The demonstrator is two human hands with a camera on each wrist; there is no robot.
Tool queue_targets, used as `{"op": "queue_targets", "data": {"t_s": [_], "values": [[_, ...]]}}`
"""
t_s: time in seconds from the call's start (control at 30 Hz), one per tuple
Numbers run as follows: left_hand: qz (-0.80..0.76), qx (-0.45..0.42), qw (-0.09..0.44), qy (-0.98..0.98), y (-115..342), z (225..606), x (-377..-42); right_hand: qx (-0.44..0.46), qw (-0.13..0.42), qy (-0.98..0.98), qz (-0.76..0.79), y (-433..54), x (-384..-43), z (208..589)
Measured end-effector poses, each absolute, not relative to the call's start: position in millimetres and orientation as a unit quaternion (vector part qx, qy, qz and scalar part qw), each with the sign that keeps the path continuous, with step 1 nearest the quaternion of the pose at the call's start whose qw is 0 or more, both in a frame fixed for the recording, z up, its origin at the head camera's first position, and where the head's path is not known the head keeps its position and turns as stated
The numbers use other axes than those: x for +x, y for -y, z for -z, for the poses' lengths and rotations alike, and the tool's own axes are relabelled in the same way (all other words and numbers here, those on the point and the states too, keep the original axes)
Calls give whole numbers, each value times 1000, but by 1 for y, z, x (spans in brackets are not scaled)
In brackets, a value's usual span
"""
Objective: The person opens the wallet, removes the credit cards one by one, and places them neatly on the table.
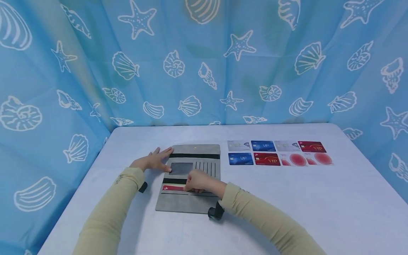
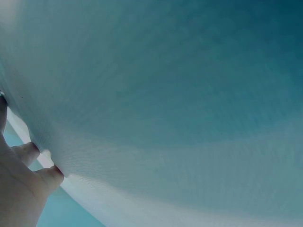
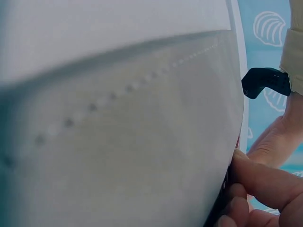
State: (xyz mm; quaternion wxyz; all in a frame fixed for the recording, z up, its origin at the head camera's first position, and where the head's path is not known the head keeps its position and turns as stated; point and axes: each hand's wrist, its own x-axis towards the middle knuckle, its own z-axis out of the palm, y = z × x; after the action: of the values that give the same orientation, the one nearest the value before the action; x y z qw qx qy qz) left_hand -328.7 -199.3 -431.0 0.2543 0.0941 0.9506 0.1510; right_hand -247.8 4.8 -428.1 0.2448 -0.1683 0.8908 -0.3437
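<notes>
A long grey wallet [image 1: 186, 204] lies spread flat on the table, with black bands, card slots and a dark window pocket [image 1: 181, 168]. My left hand [image 1: 156, 161] rests with spread fingers at its upper left edge, thumb by the window pocket. In the wallet's lower half, a red card [image 1: 173, 188] lies along a slot, only a strip of it showing. My right hand [image 1: 200, 180] pinches this card at its right part, fingers curled and partly hiding it. The right wrist view shows thumb and fingers [image 3: 260, 182] close together at the wallet's surface.
Right of the wallet, several cards lie in two rows: silver, blue [image 1: 262, 145] and red [image 1: 311, 146] ones behind, blue [image 1: 240, 158], red [image 1: 267, 159] and white ones with red circles [image 1: 298, 159] in front. A blue shell-patterned curtain [image 1: 191, 71] surrounds the white table [image 1: 178, 233].
</notes>
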Motion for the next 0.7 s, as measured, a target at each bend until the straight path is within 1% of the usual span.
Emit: {"op": "queue_targets", "data": {"t_s": [0.07, 0.3, 0.7], "values": [[-154, 91, 256, -950, 200, 431, -329, -166, 251, -892, 337, -4, -249, 429], [-155, 96, 252, -950, 201, 429, -326, -181, 247, -895, 325, -4, -248, 429], [-166, 96, 254, -948, 203, 431, -328, -165, 244, -883, 366, -5, -245, 428]]}}
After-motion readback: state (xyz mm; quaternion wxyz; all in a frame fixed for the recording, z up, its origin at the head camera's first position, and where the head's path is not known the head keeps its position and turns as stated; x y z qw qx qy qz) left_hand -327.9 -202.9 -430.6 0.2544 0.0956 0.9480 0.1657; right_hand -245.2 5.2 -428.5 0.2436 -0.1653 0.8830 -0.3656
